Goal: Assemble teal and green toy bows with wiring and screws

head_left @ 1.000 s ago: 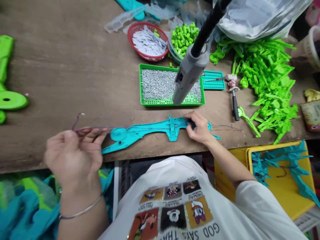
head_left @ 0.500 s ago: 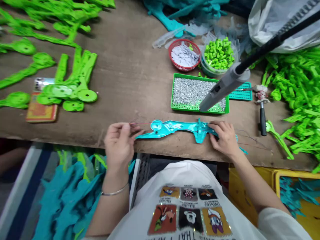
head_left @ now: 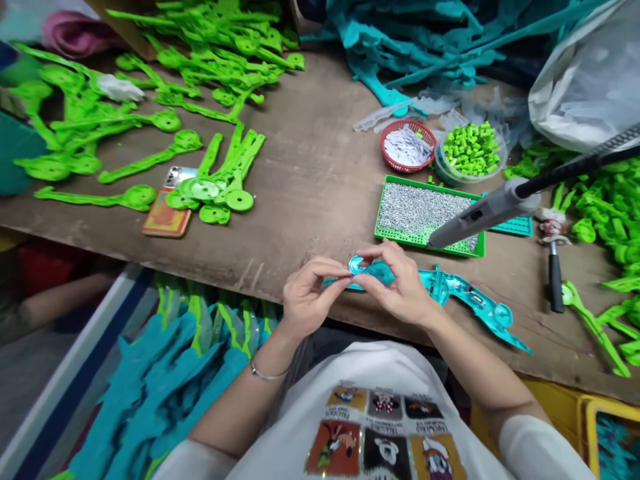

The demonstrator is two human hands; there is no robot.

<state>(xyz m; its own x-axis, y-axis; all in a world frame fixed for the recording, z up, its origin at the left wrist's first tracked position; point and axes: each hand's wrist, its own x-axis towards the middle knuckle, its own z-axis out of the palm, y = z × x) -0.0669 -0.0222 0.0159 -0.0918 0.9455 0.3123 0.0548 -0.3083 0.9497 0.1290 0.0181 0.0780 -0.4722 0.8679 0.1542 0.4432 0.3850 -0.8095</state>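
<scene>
A long turquoise plastic bow-shaped part (head_left: 475, 301) lies along the table's front edge, hollow side up, with a round disc near each end. Over its left end my left hand (head_left: 311, 293) is closed in a pinch, thumb and forefinger meeting beside the disc; what lies between them is too small to make out. My right hand (head_left: 400, 287) curls over the same end, its finger and thumb closed on the part around the disc. Thin dark string (head_left: 537, 320) trails over the table to the right of the part.
Behind the part is a green tray (head_left: 383, 230) of small metal pieces, under a grey-tipped hanging tool (head_left: 470, 217). Beyond stand a red basket (head_left: 387, 157) and a tub (head_left: 453, 175) of green pieces. Bright green parts (head_left: 607, 220) and a black-handled hammer (head_left: 555, 280) lie right.
My right hand has moved left along the bow-shaped part to meet my left hand at its left end. The part's right half is now uncovered. The view has shifted left.
</scene>
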